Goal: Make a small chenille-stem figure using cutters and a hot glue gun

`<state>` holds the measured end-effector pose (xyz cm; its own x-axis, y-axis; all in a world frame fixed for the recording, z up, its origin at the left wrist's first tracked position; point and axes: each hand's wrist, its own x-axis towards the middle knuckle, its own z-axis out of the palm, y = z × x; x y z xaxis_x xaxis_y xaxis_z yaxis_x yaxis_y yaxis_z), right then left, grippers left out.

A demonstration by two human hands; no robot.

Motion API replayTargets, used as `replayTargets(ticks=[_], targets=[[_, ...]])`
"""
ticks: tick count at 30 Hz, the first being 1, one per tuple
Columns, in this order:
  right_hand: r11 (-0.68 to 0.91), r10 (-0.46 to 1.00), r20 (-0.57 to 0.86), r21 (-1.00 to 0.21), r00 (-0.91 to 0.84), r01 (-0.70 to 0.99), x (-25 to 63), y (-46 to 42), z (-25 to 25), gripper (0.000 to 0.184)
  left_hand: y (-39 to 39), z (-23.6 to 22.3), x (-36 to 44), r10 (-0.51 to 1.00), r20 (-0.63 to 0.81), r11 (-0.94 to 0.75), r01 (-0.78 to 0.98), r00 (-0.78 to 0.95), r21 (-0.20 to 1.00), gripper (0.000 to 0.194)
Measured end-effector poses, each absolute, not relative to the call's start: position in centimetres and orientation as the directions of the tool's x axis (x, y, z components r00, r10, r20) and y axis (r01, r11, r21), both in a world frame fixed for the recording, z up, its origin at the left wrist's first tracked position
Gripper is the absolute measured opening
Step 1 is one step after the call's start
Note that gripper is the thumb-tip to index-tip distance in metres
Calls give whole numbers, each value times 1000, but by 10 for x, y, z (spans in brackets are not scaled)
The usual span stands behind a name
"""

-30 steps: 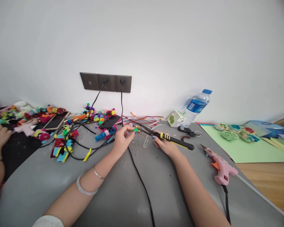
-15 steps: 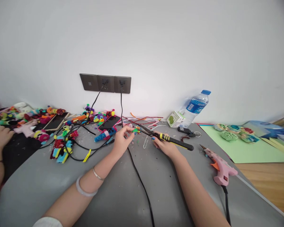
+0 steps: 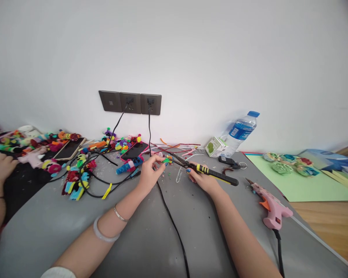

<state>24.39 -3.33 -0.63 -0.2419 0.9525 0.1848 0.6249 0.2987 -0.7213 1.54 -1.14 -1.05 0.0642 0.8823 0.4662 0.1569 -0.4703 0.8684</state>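
My left hand (image 3: 151,170) is closed in a pinch on a small green fuzzy piece (image 3: 166,160), seemingly pipe cleaner, with bits of other colours around it. My right hand (image 3: 201,178) is wrapped around black-and-yellow pliers (image 3: 217,175), whose long dark jaws point left, near the green piece. Whether the jaws touch it I cannot tell. Beneath the hands, tiny coloured scraps and a clear bent strip (image 3: 178,175) lie on the grey table (image 3: 150,239). A blue pipe-cleaner roll (image 3: 123,168) is left of my left hand.
Pipe-cleaner figures (image 3: 75,181), a phone (image 3: 69,148) and black cables (image 3: 171,216) occupy the left and middle. Another person's hand (image 3: 0,170) rests at far left. Rightward are a water bottle (image 3: 240,133), a small box (image 3: 215,146), keys (image 3: 232,163) and a pink glue gun (image 3: 274,212).
Both hands keep almost the same place and the same hold on the green piece and the pliers. Only a slight shift of the whole view shows.
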Motion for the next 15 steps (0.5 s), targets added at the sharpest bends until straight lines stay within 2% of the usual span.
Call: replayTargets(ticks=[15], targets=[[305,951,189,-713,-246,631,243,-34,-5,33,-12,-11,16,891,451,-453,160,53,877,11]])
